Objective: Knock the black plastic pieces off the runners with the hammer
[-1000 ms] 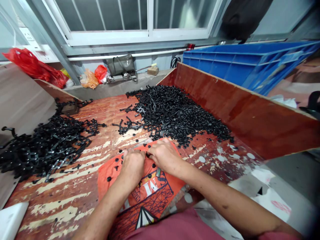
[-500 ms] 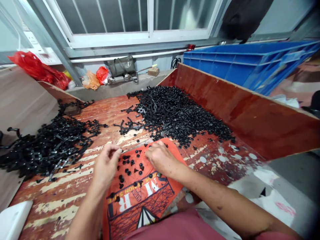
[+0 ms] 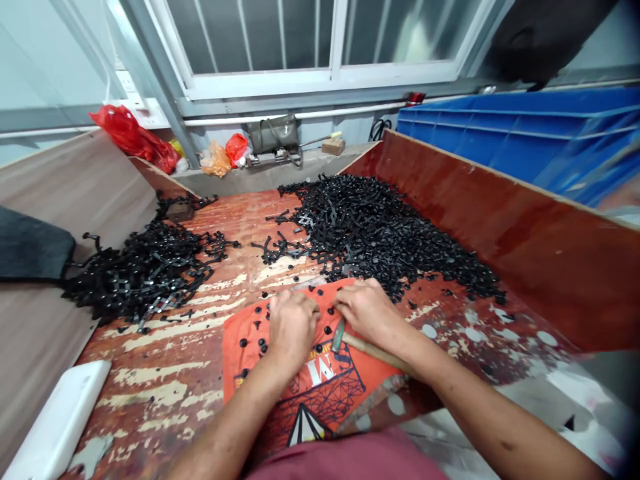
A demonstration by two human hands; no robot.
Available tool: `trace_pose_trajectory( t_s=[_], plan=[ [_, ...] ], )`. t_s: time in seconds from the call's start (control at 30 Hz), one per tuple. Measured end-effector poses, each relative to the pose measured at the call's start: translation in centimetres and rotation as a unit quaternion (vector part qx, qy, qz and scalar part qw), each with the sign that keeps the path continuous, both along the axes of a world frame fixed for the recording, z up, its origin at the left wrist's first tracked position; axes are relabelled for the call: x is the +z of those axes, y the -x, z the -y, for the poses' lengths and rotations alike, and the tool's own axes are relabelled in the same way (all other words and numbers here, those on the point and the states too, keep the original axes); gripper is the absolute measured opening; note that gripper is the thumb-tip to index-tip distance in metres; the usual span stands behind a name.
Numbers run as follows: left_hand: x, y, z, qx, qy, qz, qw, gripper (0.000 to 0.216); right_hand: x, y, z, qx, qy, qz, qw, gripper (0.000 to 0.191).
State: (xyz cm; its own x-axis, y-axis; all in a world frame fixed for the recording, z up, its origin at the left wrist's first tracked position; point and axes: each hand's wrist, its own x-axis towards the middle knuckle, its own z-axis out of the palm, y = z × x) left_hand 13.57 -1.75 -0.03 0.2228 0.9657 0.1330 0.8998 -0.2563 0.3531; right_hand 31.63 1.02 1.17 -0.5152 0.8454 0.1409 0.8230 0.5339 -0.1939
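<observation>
The left hand [image 3: 293,323] has come in from the cloth's [image 3: 325,393] left edge, near the right hand [image 3: 367,307], so both can work together. Both have curled fingers; I can't tell if they pinch anything. Black bits [image 3: 327,330] lie around them on the cloth, which is on the bench [image 3: 165,393].
</observation>
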Motion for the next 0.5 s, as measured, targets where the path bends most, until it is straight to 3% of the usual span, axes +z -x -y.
trace_pose_trajectory(
  t_s=[0.1,0.17,0.3,0.4,0.5],
  plan=[
    [0.4,1.0,0.2,0.004,-0.01,-0.04,0.999,0.016,1.0,-0.3,-0.9,0.008,-0.003,-0.015,1.0,0.021],
    [1.2,3.5,0.1,0.016,-0.017,-0.021,1.0,0.019,1.6,0.4,-1.3,0.028,0.0,-0.023,0.999,0.02],
    [2.3,9.6,-0.8,0.105,-0.008,-0.032,0.994,0.021,2.1,4.0,-2.0,0.087,0.013,-0.033,0.996,0.018],
    [1.5,11.8,-1.4,0.076,0.046,-0.038,0.995,0.023,1.8,7.3,-2.5,0.122,0.009,-0.026,0.992,0.017],
    [0.3,11.7,-1.3,0.044,0.064,-0.069,0.995,0.02,0.9,9.7,-3.3,0.143,-0.006,-0.009,0.99,0.017]
  ],
)
